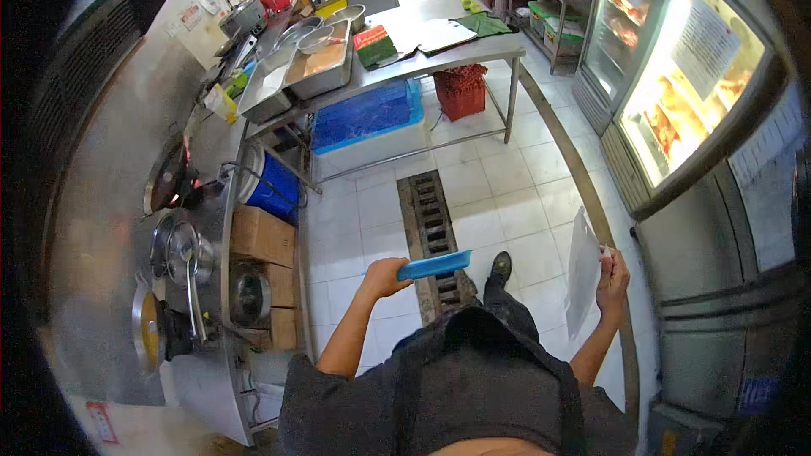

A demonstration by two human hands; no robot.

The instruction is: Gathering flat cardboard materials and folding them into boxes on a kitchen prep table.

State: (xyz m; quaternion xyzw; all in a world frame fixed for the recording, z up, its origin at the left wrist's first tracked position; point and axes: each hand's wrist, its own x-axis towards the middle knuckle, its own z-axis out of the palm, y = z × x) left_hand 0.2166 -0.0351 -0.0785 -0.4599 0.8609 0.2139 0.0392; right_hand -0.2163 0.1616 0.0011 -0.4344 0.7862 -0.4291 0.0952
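Stove counter edge [226, 236] at 9 o'clock, three pans on it. Left hand [384, 277] clamped on one blue tray [434, 266], centre. Floor drain [435, 232] at 12 o'clock, open tiled aisle around. Right hand [612, 280] gripping one white sheet [582, 270] at 3 o'clock, beside refrigerator [701, 76].

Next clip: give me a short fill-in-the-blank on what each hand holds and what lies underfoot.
The left hand holds a flat tray coloured ____.
The right hand holds a ____ sheet upright.
Between the feet, a metal ____ grate runs along the tiled floor.
Missing words: blue; white; drain
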